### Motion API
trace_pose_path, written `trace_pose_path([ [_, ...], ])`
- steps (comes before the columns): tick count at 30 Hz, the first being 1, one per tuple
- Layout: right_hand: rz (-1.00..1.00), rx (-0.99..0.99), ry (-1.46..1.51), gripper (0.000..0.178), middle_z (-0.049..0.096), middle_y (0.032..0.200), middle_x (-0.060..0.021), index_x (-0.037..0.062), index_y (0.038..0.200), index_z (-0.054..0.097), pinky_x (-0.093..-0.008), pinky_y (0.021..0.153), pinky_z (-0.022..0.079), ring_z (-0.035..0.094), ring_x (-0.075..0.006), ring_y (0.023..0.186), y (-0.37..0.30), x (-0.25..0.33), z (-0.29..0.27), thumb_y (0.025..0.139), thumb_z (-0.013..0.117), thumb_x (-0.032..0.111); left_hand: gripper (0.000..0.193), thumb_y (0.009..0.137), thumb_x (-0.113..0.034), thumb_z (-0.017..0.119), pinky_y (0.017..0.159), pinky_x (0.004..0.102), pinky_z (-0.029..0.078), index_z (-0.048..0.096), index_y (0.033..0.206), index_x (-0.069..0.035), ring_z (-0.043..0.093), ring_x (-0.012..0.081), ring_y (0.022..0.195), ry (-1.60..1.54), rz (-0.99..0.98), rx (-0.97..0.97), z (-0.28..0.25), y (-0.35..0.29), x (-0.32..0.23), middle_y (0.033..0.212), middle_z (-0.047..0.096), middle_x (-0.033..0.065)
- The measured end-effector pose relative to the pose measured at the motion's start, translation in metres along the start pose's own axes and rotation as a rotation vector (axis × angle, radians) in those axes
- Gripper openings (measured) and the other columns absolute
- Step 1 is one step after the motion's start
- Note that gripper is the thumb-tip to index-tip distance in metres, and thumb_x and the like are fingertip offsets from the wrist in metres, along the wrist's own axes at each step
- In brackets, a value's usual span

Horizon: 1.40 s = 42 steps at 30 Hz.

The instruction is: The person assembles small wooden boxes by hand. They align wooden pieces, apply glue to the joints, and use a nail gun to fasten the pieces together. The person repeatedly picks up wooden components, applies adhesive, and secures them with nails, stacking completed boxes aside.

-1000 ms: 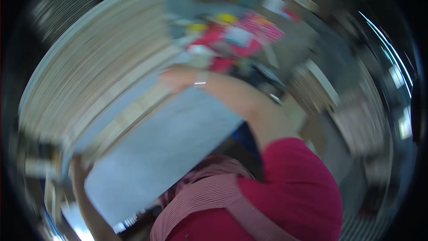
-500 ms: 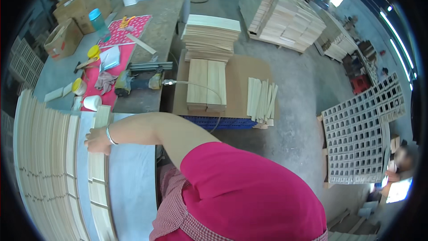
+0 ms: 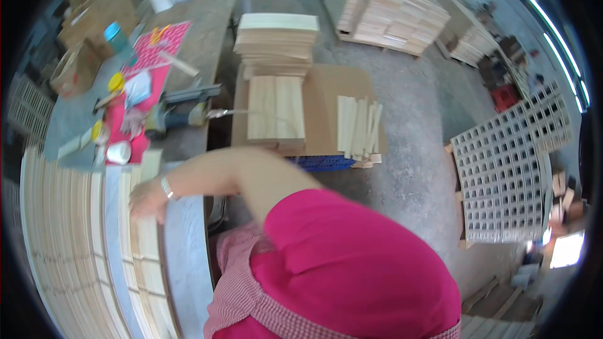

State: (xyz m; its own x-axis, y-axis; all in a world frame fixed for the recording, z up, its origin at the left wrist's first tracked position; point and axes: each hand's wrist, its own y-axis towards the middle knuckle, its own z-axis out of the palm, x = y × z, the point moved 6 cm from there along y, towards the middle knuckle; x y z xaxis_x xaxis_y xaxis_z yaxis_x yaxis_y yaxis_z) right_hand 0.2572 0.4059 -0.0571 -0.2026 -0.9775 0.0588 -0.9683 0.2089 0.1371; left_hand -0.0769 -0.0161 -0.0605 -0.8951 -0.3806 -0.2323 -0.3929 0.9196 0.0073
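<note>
My right arm, in a pink short sleeve, reaches to the left across a pale work surface [image 3: 187,257]. My right hand [image 3: 149,201], with a band at its wrist, is over a row of light wooden strips [image 3: 147,242]. Its fingers curl down over the strips' left edge and the thumb points toward the near side; blur softens the fingertips. Left of that row stands a large bank of thin wooden boards [image 3: 59,232] packed on edge. My left hand does not show.
A table beyond holds a power tool [image 3: 179,116], a white roll [image 3: 119,152], a blue bottle [image 3: 119,41] and pink cloth [image 3: 160,47]. Stacked boards [image 3: 276,107] and loose slats [image 3: 359,127] lie on cardboard [image 3: 323,81]. A gridded stack [image 3: 502,169] stands right.
My right hand has shifted slightly right and nearer. The strips under it now show as two adjoining rows instead of one narrow row. The whole view has turned a little.
</note>
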Motion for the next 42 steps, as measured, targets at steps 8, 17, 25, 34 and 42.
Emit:
trace_pose_path([
  [8,-0.018,-0.095,0.157,0.05,0.06,0.107,-0.0119,0.0067,0.1,0.066,-0.0443,0.093,0.048,0.056,-0.032,0.107,-0.082,0.013,-0.007,0.068,0.086,0.039,0.06,0.065,-0.014,0.085,0.103,0.0484,0.044,0.064,0.12,-0.004,0.052,0.04,0.12,0.021,-0.177,-0.144,0.013,-0.025,-0.005,0.117,0.06,0.0176],
  [17,0.132,-0.15,0.266,0.068,0.057,0.111,-0.012,0.006,0.113,0.056,-0.0458,0.095,0.046,0.054,-0.0351,0.112,-0.123,0.045,-0.02,0.063,0.091,0.037,0.069,0.065,-0.016,0.089,0.096,0.0471,0.051,0.059,0.126,-0.005,0.058,0.0366,0.115,-0.195,-0.279,-0.266,0.004,-0.093,-0.048,0.12,0.059,0.0167],
  [25,0.007,-0.318,0.324,0.068,0.056,0.116,-0.011,0.007,0.112,0.065,-0.0453,0.102,0.042,0.051,-0.0344,0.114,-0.136,0.052,-0.008,0.062,0.091,0.045,0.061,0.067,-0.021,0.092,0.106,0.0448,0.045,0.068,0.119,-0.002,0.055,0.036,0.126,-0.168,-0.302,-0.353,0.035,-0.116,0.0,0.133,0.057,0.0164],
  [34,0.351,-0.645,0.149,0.049,0.06,0.119,-0.0147,0.0056,0.117,0.066,-0.0482,0.098,0.044,0.055,-0.0367,0.112,-0.156,0.01,0.003,0.078,0.08,0.033,0.075,0.077,-0.041,0.085,0.114,0.053,0.034,0.056,0.14,-0.013,0.042,0.041,0.14,-0.027,-0.448,-0.446,0.048,-0.125,0.02,0.154,0.044,0.019],
  [42,0.762,-0.602,0.035,0.034,0.065,0.105,-0.0229,0.0013,0.105,0.071,-0.0514,0.092,0.046,0.06,-0.0432,0.1,-0.179,-0.054,0.034,0.088,0.066,0.03,0.095,0.084,-0.07,0.066,0.119,0.0524,0.028,0.043,0.152,-0.008,0.032,0.0406,0.148,0.0,-0.778,-0.31,0.042,-0.117,0.073,0.158,0.038,0.023],
])
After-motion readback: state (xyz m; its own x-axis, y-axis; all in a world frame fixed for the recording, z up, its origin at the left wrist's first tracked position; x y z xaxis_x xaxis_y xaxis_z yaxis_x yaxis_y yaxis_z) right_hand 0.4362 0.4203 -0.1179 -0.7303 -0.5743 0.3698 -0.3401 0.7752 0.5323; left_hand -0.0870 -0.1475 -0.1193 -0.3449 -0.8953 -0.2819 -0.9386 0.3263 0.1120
